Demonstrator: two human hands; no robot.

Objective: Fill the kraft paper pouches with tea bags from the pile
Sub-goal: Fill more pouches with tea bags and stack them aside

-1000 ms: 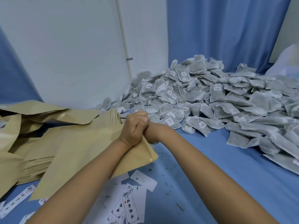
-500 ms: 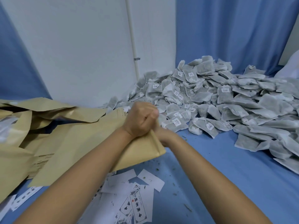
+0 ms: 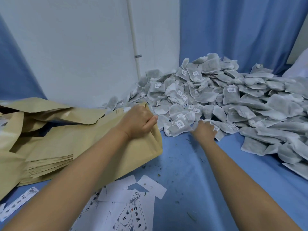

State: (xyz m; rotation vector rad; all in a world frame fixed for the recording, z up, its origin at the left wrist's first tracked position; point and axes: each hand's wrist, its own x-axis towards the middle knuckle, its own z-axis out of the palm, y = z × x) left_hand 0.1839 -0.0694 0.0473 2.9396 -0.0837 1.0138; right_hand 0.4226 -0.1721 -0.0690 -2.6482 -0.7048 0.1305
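Observation:
A big pile of grey-white tea bags (image 3: 233, 97) with small labels covers the blue surface at the right and back. My left hand (image 3: 138, 120) grips the right edge of a kraft paper pouch (image 3: 93, 147) that lies on top of the pouch stack. My right hand (image 3: 205, 130) is at the near edge of the pile, fingers curled around a tea bag (image 3: 216, 129) there. Another tea bag (image 3: 176, 127) lies between my two hands.
A stack of flat kraft pouches (image 3: 50, 162) sits at the left, with several loose pouches (image 3: 50, 109) behind it. White printed labels (image 3: 133, 212) lie scattered near the front. Blue curtains (image 3: 233, 30) and a white wall (image 3: 75, 47) close the back.
My right hand has left the pouch beside my left hand and moved right to the pile's edge. My left hand keeps its hold on the pouch.

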